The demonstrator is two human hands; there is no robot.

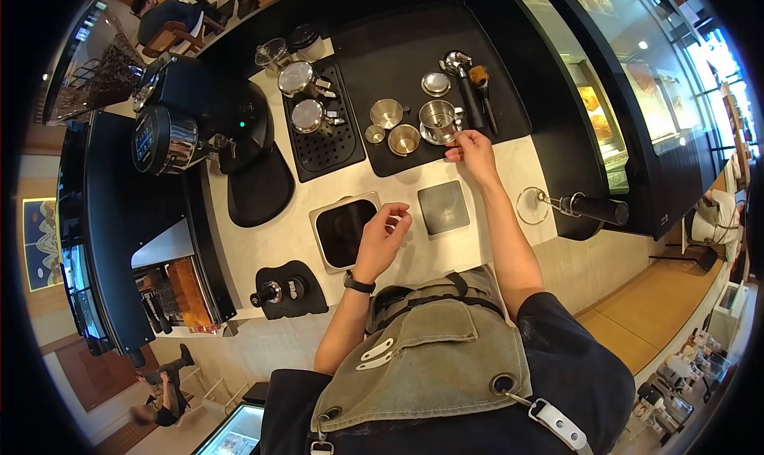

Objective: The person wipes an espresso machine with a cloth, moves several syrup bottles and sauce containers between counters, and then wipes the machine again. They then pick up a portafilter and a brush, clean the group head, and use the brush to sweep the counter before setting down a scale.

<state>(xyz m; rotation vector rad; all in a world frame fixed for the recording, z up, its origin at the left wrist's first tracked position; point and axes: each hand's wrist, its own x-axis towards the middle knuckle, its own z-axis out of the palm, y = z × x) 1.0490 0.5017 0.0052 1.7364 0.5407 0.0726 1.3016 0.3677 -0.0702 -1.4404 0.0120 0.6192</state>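
My right hand reaches out to the front edge of a black mat, fingertips at the handle of a small steel cup; whether it grips the handle I cannot tell. My left hand hovers over the white counter beside a square opening, fingers loosely curled with nothing in them. A dark watch sits on that wrist. On the mat stand more steel cups, a brass-coloured cup, a portafilter and a brush.
A grinder stands at the left, with two steel milk pitchers on a drip tray. A small scale lies near my right forearm. A tamper rests on a black pad. A ring tool lies at the right. People sit further off.
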